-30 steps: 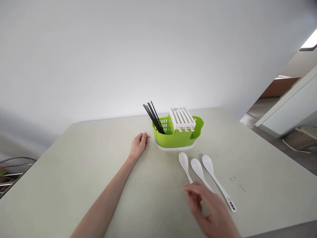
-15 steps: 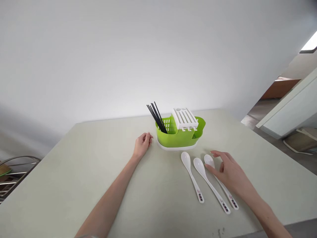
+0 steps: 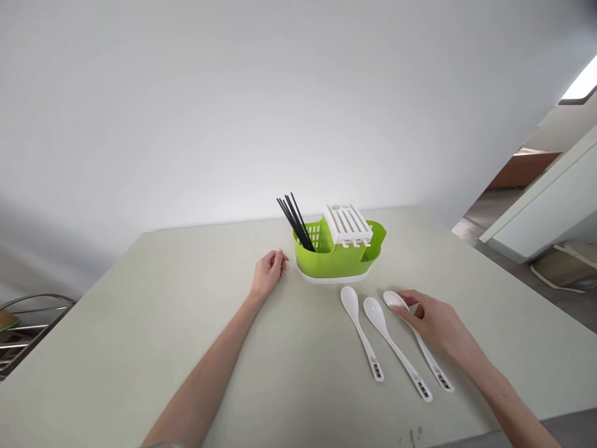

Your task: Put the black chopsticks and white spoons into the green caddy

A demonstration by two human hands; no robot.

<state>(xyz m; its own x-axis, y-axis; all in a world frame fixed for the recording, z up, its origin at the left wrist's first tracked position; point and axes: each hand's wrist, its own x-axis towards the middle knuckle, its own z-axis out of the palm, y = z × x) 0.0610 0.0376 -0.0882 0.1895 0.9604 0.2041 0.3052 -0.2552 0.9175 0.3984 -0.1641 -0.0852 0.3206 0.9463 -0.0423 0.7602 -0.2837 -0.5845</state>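
Note:
Three white spoons with printed handle ends lie on the table, bowls pointing away from me. My right hand [image 3: 431, 318] has its thumb and fingers closed around the bowl end of the rightmost spoon [image 3: 428, 354], which still lies along the tabletop. Left of it are the middle spoon [image 3: 396, 348] and the left spoon [image 3: 358, 330]. My left hand [image 3: 269, 272] rests on the table with fingers curled in and nothing visible in them. Just beyond it stands a green cutlery basket [image 3: 321, 266] holding several black chopsticks [image 3: 297, 224] in its left compartment.
A white slotted rack [image 3: 349, 223] with small hooks spans the basket's middle. The pale table [image 3: 186, 311] meets a white wall [image 3: 261, 112] behind. A metal rack [image 3: 32, 336] stands past the left edge, and a white panel [image 3: 545, 199] beyond the right.
My right hand has come down and closed on the rightmost spoon. That spoon's handle end has swung slightly right. My left hand keeps its place.

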